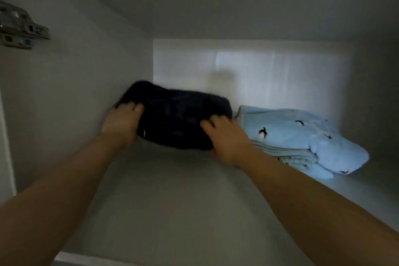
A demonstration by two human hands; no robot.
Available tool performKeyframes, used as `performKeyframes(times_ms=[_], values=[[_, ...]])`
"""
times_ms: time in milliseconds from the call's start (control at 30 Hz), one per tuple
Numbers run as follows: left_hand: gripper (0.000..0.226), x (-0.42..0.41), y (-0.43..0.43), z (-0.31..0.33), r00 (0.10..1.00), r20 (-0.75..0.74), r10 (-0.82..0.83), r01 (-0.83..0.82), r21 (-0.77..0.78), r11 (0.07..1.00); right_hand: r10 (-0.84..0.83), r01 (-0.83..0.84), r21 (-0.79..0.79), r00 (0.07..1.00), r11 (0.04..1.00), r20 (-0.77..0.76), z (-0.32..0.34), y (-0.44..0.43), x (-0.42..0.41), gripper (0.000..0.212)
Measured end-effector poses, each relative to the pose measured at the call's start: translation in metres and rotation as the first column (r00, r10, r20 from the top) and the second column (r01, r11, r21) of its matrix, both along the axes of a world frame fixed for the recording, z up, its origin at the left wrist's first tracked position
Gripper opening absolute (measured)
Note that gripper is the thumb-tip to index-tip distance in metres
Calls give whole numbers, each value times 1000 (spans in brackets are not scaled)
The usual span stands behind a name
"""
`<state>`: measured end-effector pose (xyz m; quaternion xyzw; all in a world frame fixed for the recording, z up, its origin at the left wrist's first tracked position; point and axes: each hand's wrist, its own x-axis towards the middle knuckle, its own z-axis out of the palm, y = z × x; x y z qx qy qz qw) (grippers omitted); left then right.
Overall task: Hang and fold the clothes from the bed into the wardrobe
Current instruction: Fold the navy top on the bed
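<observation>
A folded dark navy garment [177,114] sits deep inside a white wardrobe compartment, on its shelf [164,196]. My left hand [123,121] grips the garment's left end, fingers curled over the top edge. On the garment's right end, my right hand [224,136] holds it the same way. Just right of it lies a folded light blue garment [302,138] with small dark bird prints, touching or nearly touching the navy one.
The compartment's left wall [75,97] carries a metal door hinge [19,28] near the front. The pale back panel [259,71] is lit in the middle. The right wall stands close behind the blue garment.
</observation>
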<state>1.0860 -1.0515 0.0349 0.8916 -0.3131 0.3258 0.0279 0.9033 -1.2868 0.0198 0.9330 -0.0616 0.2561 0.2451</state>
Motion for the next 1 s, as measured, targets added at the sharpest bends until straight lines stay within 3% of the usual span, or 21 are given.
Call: performKeyframes(times_ms=[67, 100, 267, 433, 600, 867, 1000], values=[[45, 6, -5, -23, 951, -302, 69, 2, 230, 973, -4, 6, 9, 980, 1000, -197, -25, -4, 9, 53], [43, 6, -6, -27, 925, -375, 58, 36, 238, 971, 21, -12, 40, 976, 999, -216, -30, -4, 11, 47], [51, 0, -23, -31, 877, -474, -80, 186, 180, 966, 87, -56, 188, 984, 980, -158, -22, 0, 10, 37], [54, -5, -28, -48, 843, -527, -107, 238, 188, 953, 97, -56, 291, 987, 955, -128, -22, 4, -12, 37], [61, -7, -26, -54, 829, -528, -183, 252, 61, 966, 74, -36, 291, 989, 956, -124, -34, 2, -34, 41], [95, 12, -36, -60, 941, -305, -143, 196, 149, 969, 4, 31, 271, 992, 962, -128, -48, 7, -16, 74], [103, 33, -38, -63, 927, -374, -37, 124, 212, 969, -50, 78, 236, 991, 969, -122, -49, 9, 22, 90]])
